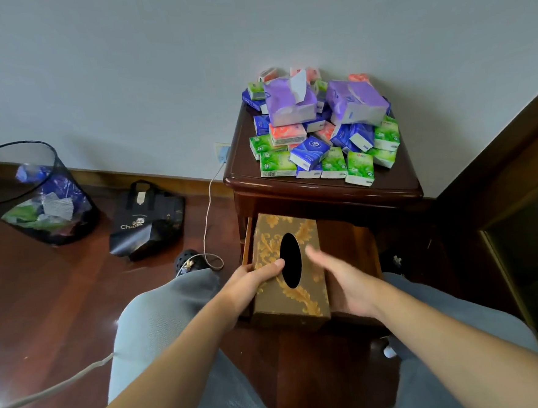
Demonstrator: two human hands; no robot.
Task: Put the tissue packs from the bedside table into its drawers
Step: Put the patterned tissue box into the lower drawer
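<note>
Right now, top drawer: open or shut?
Open. The drawer is pulled out under the tabletop, and a gold-patterned tissue box sits over it, gripped by the left hand.

On the tabletop (323, 185) lie two large purple tissue packs (291, 102), roughly nine small green packs (277, 164), and several blue (310, 152) and red ones (287, 133), partly hidden. One brocade tissue box (290, 272), one open drawer (354, 252), one wire bin (34, 191), one black bag (147, 218).

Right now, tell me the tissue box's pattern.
Brown with gold leafy damask, on the tissue box; head view.
</note>
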